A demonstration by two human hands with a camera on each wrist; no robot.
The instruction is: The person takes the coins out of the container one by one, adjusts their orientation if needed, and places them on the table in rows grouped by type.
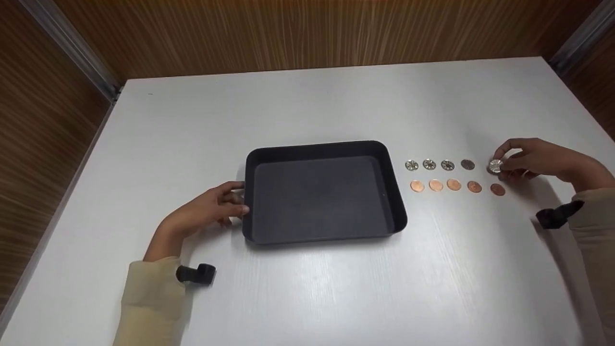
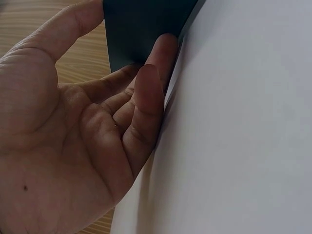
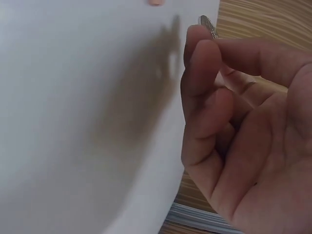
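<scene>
1. Coin (image 1: 495,166): you pinch this silver one in your right hand (image 1: 538,161) at the right end of the far row, near the table's (image 1: 307,105) right edge. It is tilted in your fingertips, so it reads as lifted off the surface, though I can't be sure of that.
2. Your left hand (image 1: 211,209) rests against the tray's (image 1: 324,235) left wall, fingers nearly straight and gripping nothing. I judge it is there to steady the tray.
3. The tray sits mid-table with nothing in it, its open side up to receive things.
4. Right of the tray lie two neat rows: four silver coins (image 1: 429,164) on the far side, five copper coins (image 1: 436,185) on the near side. The ordered layout lets each be picked singly.
</scene>
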